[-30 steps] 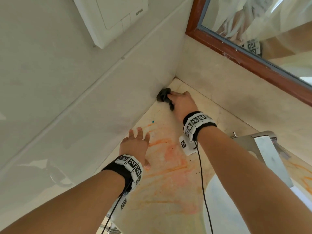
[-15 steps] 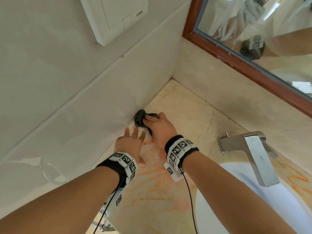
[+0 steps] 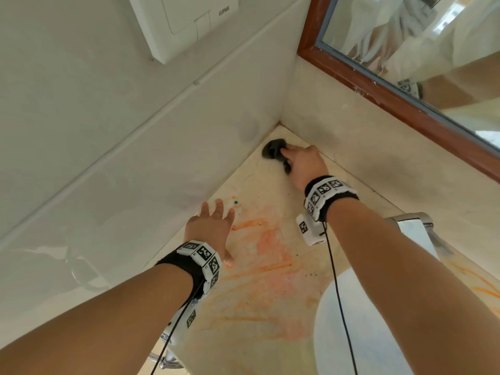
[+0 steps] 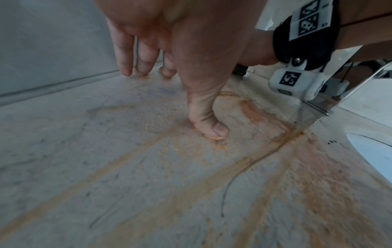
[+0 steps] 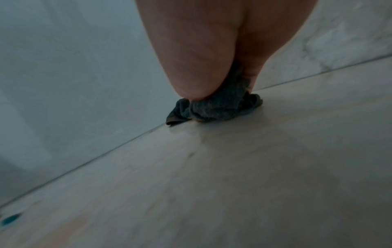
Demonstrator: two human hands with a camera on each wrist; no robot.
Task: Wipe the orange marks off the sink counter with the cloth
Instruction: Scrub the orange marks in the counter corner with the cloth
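Orange marks (image 3: pixel 267 255) smear the beige sink counter (image 3: pixel 259 336) between my two arms; the left wrist view shows the orange marks (image 4: pixel 250 114) as streaks around my thumb. My right hand (image 3: pixel 300 161) grips a bunched dark grey cloth (image 3: pixel 273 150) and presses it onto the counter in the far corner, against the left wall. In the right wrist view the cloth (image 5: pixel 214 109) sticks out under my palm. My left hand (image 3: pixel 213 226) rests on the counter near the left wall with fingers straight and spread, fingertips and thumb touching the surface, holding nothing.
A white basin (image 3: pixel 373 328) sits at the lower right, with a chrome faucet (image 3: pixel 416 231) behind my right forearm. A wood-framed mirror (image 3: pixel 378 85) hangs on the back wall. A white flush plate (image 3: pixel 184 20) is on the left wall. A small teal dot (image 3: pixel 236 202) marks the counter.
My right hand has pushed the cloth from beside my left hand back along the left wall into the far corner. The left hand has stayed planted on the counter.
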